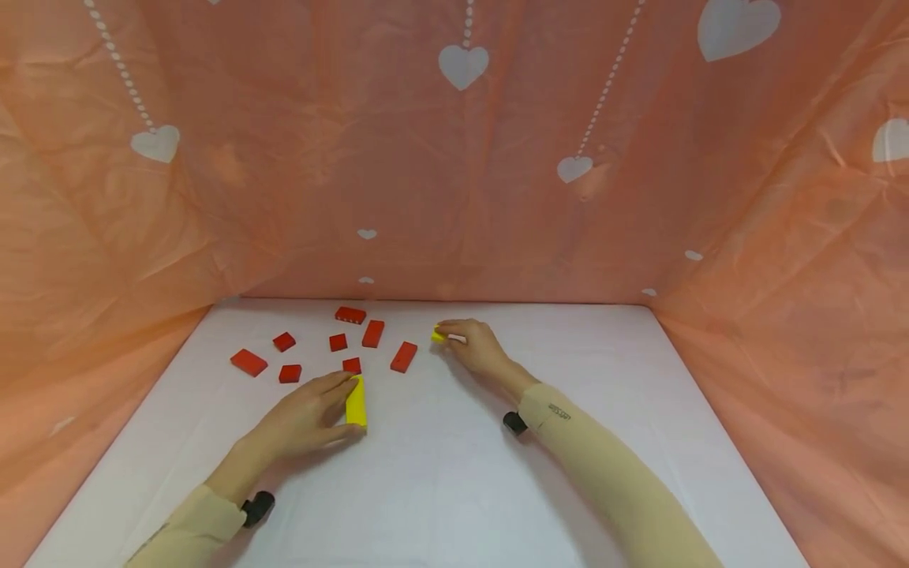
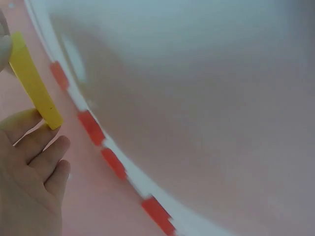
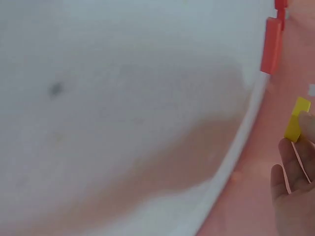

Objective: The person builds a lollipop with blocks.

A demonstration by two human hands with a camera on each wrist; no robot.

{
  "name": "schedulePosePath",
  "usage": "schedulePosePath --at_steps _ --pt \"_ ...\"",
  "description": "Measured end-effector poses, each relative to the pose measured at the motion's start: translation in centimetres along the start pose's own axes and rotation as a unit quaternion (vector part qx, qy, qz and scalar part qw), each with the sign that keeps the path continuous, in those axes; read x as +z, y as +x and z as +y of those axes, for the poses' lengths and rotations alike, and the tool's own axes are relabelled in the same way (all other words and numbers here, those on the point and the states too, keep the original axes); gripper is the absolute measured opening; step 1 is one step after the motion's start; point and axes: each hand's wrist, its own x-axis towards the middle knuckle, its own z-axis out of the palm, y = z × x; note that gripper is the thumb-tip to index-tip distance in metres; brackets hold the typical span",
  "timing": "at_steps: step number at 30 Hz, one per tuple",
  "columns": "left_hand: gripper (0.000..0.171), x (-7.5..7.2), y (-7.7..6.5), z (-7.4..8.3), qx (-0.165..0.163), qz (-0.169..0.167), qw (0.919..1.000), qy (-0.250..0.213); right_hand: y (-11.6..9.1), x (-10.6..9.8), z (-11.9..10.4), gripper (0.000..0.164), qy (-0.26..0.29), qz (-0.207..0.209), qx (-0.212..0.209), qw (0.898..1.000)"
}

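My left hand (image 1: 305,414) grips a long yellow block (image 1: 357,402) by its two ends, thumb at the near end and fingertips at the far end. The left wrist view shows that yellow block (image 2: 35,83) held lengthwise between thumb and fingers. Farther back and to the right, my right hand (image 1: 479,347) pinches a smaller yellow block (image 1: 437,334). In the right wrist view this block (image 3: 297,120) sits between thumb and fingertips, partly covered by the thumb. A small red block (image 1: 352,365) lies just beyond the left fingertips, and a red rectangular block (image 1: 404,356) lies between the hands.
Several more red blocks, among them a long one (image 1: 248,362), a square one (image 1: 289,373) and one at the back (image 1: 350,315), are scattered over the left rear of the white table (image 1: 440,489). A pink curtain (image 1: 454,181) with white hearts encloses the back and sides.
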Motion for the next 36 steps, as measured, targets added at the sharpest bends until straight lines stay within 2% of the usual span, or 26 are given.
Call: schedulePosePath --at_steps 9,15,22,26,32,36 --pt "0.085 0.7 3.5 4.0 0.048 0.024 0.9986 0.001 -2.6 -2.8 -0.3 0.032 -0.006 0.024 -0.017 1.000" --pt "0.082 2.0 5.7 6.6 0.109 0.036 0.9933 0.014 -4.2 -3.9 0.0 0.033 -0.014 0.016 -0.021 1.000" --pt "0.079 3.6 7.3 10.0 0.141 -0.006 0.9892 0.039 -6.3 -4.5 0.4 0.032 -0.030 0.000 -0.016 0.999" --pt "0.078 4.2 8.0 11.3 0.154 -0.023 0.9863 0.053 -7.2 -4.5 0.9 0.030 -0.033 -0.023 -0.007 0.999" --pt "0.079 4.9 8.7 12.8 0.155 -0.066 0.9821 0.085 -7.9 -4.5 1.2 0.029 -0.027 -0.067 -0.001 0.997" --pt "0.078 5.3 8.9 13.5 0.152 -0.080 0.9803 0.097 -7.9 -4.4 1.2 0.026 -0.040 -0.096 0.010 0.995"
